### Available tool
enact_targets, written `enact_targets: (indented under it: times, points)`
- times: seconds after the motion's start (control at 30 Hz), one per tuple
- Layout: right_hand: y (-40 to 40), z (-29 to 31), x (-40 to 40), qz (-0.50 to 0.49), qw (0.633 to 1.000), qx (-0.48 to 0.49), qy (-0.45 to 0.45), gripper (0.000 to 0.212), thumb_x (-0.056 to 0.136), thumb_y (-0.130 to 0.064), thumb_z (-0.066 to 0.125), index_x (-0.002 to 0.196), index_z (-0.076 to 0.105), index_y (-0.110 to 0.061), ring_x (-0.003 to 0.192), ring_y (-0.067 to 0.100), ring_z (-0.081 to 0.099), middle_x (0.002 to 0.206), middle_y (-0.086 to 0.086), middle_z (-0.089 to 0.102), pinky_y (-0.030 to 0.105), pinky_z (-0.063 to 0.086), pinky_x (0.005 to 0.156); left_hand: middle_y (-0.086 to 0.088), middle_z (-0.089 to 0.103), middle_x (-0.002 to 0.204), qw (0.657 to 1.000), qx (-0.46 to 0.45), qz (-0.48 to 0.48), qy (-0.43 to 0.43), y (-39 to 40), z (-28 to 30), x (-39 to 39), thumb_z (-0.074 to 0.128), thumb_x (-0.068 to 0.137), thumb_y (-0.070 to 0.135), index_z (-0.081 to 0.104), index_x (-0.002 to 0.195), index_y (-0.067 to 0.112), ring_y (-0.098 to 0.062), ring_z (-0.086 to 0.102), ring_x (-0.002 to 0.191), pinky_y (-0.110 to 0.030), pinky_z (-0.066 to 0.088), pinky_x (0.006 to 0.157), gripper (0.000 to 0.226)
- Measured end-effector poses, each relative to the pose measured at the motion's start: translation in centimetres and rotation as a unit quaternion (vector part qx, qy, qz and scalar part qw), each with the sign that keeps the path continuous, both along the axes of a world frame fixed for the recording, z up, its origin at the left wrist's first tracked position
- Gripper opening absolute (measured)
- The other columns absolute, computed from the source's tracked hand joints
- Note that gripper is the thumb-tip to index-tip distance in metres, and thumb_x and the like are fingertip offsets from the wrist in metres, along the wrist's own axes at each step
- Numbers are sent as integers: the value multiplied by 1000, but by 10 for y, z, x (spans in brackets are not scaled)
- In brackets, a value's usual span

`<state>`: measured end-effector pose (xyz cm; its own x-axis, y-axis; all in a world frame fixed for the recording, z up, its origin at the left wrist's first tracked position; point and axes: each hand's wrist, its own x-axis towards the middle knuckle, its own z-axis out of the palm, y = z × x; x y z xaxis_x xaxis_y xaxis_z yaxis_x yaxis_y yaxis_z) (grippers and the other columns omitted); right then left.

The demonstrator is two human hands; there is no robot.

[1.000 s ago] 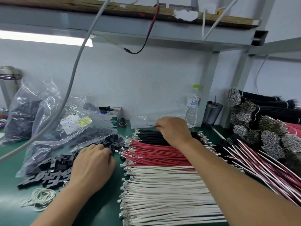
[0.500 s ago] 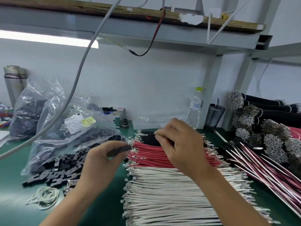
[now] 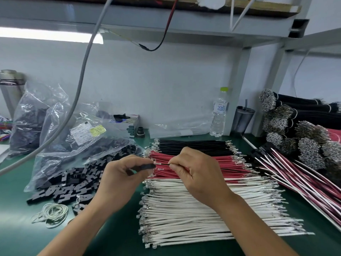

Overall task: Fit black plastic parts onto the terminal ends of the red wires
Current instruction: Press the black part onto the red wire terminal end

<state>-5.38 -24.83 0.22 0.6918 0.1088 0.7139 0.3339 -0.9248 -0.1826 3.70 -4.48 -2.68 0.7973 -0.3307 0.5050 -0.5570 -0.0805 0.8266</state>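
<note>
Clear plastic bags [image 3: 81, 145], two or three, lie at the left of my green bench [image 3: 114, 235]; the contents are dark, and black plastic parts [image 3: 73, 183] spill from the nearest bag's mouth onto the mat. Small open box [image 3: 129, 124] behind them, contents too dim to name.

My left hand [image 3: 118, 180] pinches one black part [image 3: 145, 166] between thumb and fingertips. My right hand [image 3: 195, 172] pinches a single wire [image 3: 162, 164] near its metal end, and that end just meets the part. Both hands hover over the red wires [image 3: 223, 161], which lie in a flat row between black wires [image 3: 193, 145] behind and white wires [image 3: 203, 209] in front.

Loose rubber bands [image 3: 53, 213] near my left wrist. Water bottle [image 3: 219, 113] and dark cup [image 3: 243, 119] by the wall. Bundled wires [image 3: 302, 130] are stacked at the right, cut off by the frame edge. A grey cable [image 3: 81, 85] hangs across the bags. My right hand hides part of the red row.
</note>
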Motion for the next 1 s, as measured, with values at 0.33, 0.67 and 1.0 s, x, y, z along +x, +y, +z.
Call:
enact_targets:
  times: [0.33, 0.67, 1.0]
  points:
    - [1, 4, 3, -6, 990, -29, 139, 22, 96, -38, 47, 90, 66, -28, 82, 5, 55, 86, -15, 62, 30, 44, 69, 11, 76, 93, 998, 38, -23, -50, 0, 0, -2, 86, 76, 6, 83, 91, 36, -12, 71, 81, -16, 54, 73, 33]
    - [9, -3, 8, 3, 990, -21, 137, 22, 103, -38, 49, 95, 65, -26, 84, 8, 54, 89, -12, 60, 33, 45, 70, 9, 78, 88, 997, 58, -52, -27, 0, 5, -7, 83, 76, 26, 83, 93, 38, -11, 72, 76, -15, 54, 69, 20]
    - [18, -8, 12, -1, 1000, -11, 28, 19, 99, -30, 60, 88, 66, -16, 76, 12, 51, 82, -7, 58, 26, 40, 67, 6, 79, 83, 998, 36, -50, 19, 0, 7, -9, 85, 78, 9, 84, 90, 27, -8, 72, 73, -13, 53, 67, 22]
